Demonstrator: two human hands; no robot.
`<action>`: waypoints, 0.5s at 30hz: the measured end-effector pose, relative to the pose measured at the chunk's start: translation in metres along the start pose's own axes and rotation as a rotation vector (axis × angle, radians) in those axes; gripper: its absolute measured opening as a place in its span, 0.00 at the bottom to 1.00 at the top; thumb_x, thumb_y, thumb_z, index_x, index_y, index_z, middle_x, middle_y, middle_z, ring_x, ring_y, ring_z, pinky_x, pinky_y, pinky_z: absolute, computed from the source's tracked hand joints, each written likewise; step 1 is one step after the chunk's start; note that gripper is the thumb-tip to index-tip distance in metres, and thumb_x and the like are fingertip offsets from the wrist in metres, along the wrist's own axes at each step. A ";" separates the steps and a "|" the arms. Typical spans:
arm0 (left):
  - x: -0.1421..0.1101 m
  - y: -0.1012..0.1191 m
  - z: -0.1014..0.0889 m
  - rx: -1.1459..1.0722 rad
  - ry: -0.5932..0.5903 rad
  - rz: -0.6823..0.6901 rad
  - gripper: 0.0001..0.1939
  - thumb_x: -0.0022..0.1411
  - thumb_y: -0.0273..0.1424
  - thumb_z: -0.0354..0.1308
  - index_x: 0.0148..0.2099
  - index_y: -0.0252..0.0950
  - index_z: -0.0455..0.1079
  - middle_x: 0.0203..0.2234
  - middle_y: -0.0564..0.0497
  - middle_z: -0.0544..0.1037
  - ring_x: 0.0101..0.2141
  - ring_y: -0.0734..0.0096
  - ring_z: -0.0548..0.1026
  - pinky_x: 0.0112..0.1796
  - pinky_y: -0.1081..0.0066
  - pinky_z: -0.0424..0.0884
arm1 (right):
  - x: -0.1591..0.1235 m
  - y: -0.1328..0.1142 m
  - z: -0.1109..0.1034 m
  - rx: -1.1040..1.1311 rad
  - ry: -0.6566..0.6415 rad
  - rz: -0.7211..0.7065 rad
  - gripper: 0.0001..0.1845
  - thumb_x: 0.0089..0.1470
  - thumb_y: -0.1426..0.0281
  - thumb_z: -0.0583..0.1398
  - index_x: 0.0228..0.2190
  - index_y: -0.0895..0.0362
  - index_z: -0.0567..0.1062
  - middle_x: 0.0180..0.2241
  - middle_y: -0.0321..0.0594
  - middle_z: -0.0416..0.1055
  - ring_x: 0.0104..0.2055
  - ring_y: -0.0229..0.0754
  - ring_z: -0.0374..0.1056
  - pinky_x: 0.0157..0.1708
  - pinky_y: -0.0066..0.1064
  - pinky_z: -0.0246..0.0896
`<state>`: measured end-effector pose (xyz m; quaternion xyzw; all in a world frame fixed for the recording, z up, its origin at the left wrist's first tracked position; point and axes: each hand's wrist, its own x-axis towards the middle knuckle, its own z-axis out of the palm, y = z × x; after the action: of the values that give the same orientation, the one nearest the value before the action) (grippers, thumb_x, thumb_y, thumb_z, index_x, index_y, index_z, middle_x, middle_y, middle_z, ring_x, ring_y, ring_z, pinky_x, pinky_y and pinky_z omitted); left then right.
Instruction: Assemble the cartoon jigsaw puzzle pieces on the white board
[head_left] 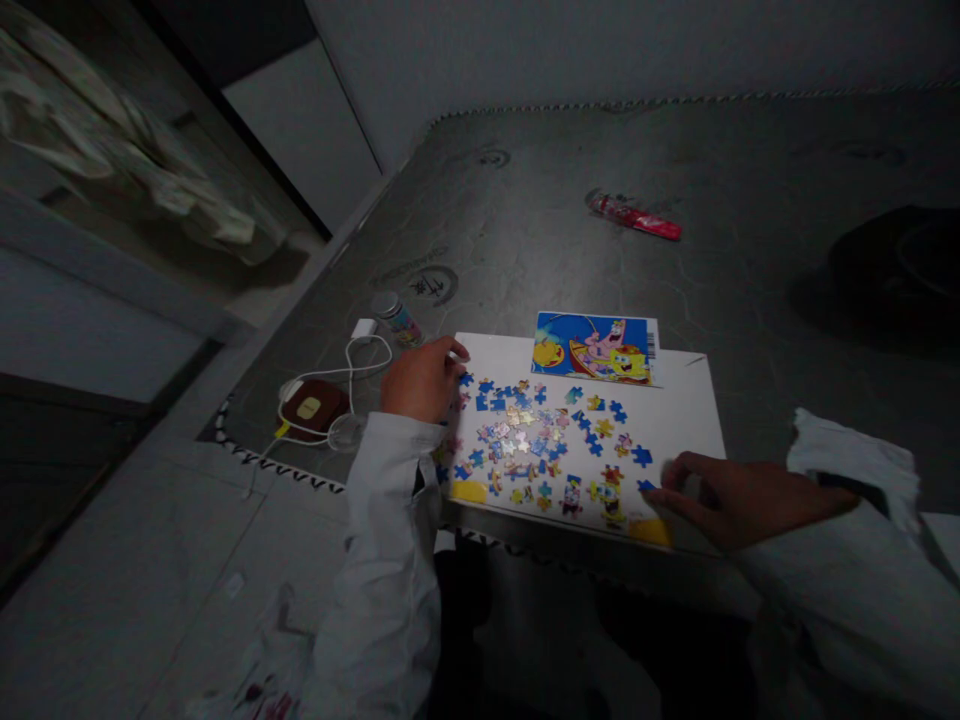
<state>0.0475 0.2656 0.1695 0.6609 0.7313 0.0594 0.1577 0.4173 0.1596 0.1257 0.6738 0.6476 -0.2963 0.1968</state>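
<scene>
Lying at left, brown case (313, 408) with white cable (351, 368); left hand (421, 380), fingers bent, at white board's (679, 405) left edge; puzzle pieces (517, 430) scattered on board, lower centre; right hand (720, 495), lower right, fingertips at blue piece (646, 486), pinch unclear

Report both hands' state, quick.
Left hand: fingers bent at the white board's left edge; grip cannot be told.
Right hand: fingers at a blue puzzle piece; whether pinching it cannot be told.

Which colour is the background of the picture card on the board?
Blue; the card shows best in the head view.
</scene>
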 end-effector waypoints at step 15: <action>-0.018 0.006 -0.027 0.134 -0.048 0.018 0.14 0.75 0.29 0.65 0.57 0.47 0.86 0.54 0.47 0.91 0.56 0.46 0.86 0.50 0.58 0.79 | -0.004 -0.001 -0.007 0.032 0.022 -0.010 0.29 0.65 0.36 0.60 0.45 0.43 0.86 0.40 0.45 0.89 0.36 0.54 0.82 0.31 0.39 0.65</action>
<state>0.0462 0.2516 0.1997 0.6777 0.7237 -0.0040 0.1300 0.4178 0.1608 0.1332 0.6769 0.6482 -0.3002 0.1777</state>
